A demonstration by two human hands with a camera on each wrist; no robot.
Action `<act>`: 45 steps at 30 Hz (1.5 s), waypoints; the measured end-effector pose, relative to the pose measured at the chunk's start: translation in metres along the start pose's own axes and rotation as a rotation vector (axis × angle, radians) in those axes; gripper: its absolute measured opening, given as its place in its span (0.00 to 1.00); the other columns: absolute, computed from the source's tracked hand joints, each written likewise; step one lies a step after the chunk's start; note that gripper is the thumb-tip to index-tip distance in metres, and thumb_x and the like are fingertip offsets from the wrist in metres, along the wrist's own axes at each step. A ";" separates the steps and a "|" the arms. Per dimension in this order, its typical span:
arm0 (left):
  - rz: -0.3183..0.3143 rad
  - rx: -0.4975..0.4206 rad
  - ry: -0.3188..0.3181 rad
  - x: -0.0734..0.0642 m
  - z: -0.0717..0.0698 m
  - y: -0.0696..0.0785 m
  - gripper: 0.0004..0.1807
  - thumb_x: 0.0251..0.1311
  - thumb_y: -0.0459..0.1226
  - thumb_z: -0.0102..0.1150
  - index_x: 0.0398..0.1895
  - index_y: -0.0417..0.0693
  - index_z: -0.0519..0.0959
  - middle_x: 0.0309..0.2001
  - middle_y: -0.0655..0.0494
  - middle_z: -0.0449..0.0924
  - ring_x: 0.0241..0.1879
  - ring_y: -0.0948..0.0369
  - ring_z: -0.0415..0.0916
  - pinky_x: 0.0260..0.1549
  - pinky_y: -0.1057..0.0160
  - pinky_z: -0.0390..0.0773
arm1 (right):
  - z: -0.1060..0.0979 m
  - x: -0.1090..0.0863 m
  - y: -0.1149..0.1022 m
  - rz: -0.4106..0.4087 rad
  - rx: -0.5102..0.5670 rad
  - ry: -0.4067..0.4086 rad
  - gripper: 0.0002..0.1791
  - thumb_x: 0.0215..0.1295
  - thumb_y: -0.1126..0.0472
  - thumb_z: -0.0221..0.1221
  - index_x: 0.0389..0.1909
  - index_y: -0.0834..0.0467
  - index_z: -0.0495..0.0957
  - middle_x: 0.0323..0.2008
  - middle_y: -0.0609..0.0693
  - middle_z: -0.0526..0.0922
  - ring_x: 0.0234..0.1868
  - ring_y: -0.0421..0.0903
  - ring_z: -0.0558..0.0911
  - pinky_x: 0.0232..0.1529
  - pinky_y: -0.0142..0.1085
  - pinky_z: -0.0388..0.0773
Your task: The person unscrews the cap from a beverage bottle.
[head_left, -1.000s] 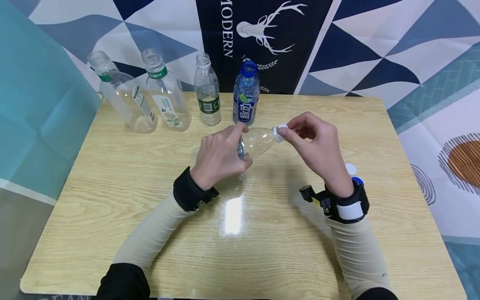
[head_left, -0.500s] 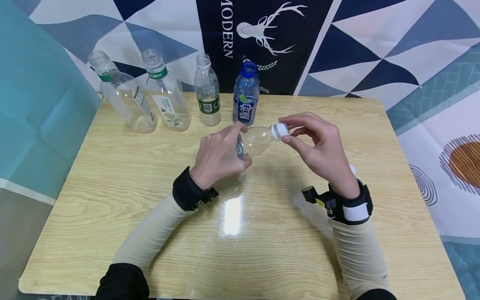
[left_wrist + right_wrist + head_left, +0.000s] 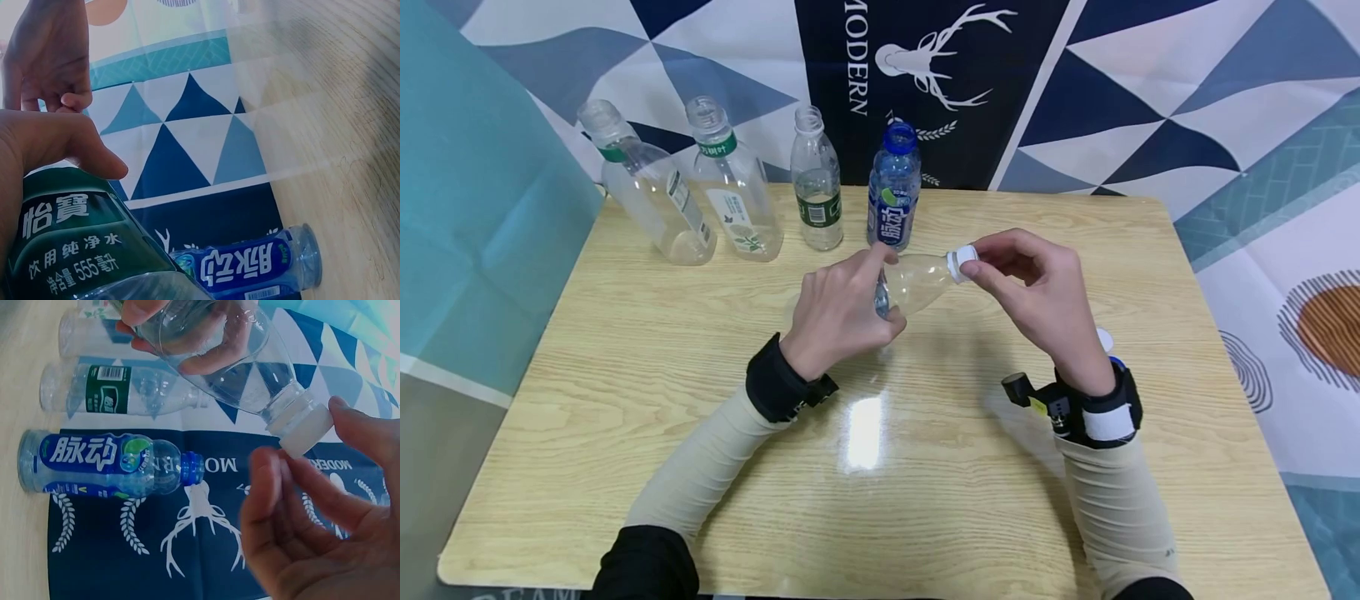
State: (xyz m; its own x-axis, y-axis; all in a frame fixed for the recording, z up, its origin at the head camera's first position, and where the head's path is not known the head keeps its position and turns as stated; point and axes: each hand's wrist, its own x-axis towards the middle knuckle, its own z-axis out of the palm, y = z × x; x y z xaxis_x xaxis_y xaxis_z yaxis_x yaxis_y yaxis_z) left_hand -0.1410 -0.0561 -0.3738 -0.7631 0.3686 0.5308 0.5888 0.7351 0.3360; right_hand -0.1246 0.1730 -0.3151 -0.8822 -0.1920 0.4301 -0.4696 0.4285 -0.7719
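Note:
My left hand (image 3: 846, 312) grips a clear plastic water bottle (image 3: 917, 285), tipped over with its neck towards the right. In the left wrist view the green label of this bottle (image 3: 75, 231) shows beneath the thumb. A white bottle cap (image 3: 962, 262) sits on the neck. With thumb and fingertips my right hand (image 3: 1041, 292) pinches that cap, seen closer in the right wrist view as a white cap (image 3: 306, 431). The bottle's base end is mostly hidden behind my left hand.
Along the back edge stand a blue-labelled bottle (image 3: 893, 196), a small green-labelled bottle (image 3: 817, 187) and two larger clear bottles (image 3: 741, 200), (image 3: 658, 204), all uncapped. Beside my right wrist lies a white cap (image 3: 1104, 339), with something blue partly hidden. A patterned cloth (image 3: 1112, 92) hangs behind the table (image 3: 955, 500).
Half a second ago the right fingers were spread wider around the cap; they are now closer together on it. The left hand and the bottle have barely moved.

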 end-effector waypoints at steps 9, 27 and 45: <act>-0.006 -0.025 -0.029 0.000 0.000 -0.001 0.30 0.32 0.47 0.64 0.45 0.49 0.73 0.25 0.65 0.70 0.16 0.65 0.64 0.09 0.66 0.61 | -0.007 -0.002 -0.023 -0.174 0.067 -0.113 0.19 0.52 0.81 0.60 0.47 0.73 0.78 0.44 0.58 0.80 0.40 0.47 0.78 0.42 0.34 0.76; -0.021 -0.052 -0.007 0.001 -0.005 0.005 0.30 0.32 0.49 0.63 0.44 0.49 0.74 0.23 0.65 0.71 0.15 0.66 0.63 0.09 0.65 0.60 | -0.068 -0.049 0.021 -0.101 -0.186 -0.047 0.26 0.45 0.83 0.63 0.50 0.69 0.77 0.44 0.56 0.80 0.41 0.44 0.77 0.41 0.31 0.75; -0.036 -0.069 -0.031 0.002 -0.003 0.005 0.32 0.32 0.50 0.64 0.46 0.48 0.74 0.24 0.63 0.72 0.17 0.64 0.64 0.10 0.64 0.61 | -0.100 -0.157 0.108 0.275 -0.741 -0.244 0.12 0.44 0.56 0.71 0.25 0.55 0.78 0.25 0.49 0.80 0.25 0.47 0.78 0.23 0.42 0.71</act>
State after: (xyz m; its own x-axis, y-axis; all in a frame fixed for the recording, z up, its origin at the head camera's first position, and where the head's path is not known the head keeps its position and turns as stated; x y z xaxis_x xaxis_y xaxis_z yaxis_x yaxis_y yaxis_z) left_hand -0.1391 -0.0538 -0.3685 -0.7913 0.3609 0.4936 0.5772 0.7074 0.4080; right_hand -0.0330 0.3376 -0.4189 -0.9853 -0.1444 0.0914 -0.1650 0.9430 -0.2891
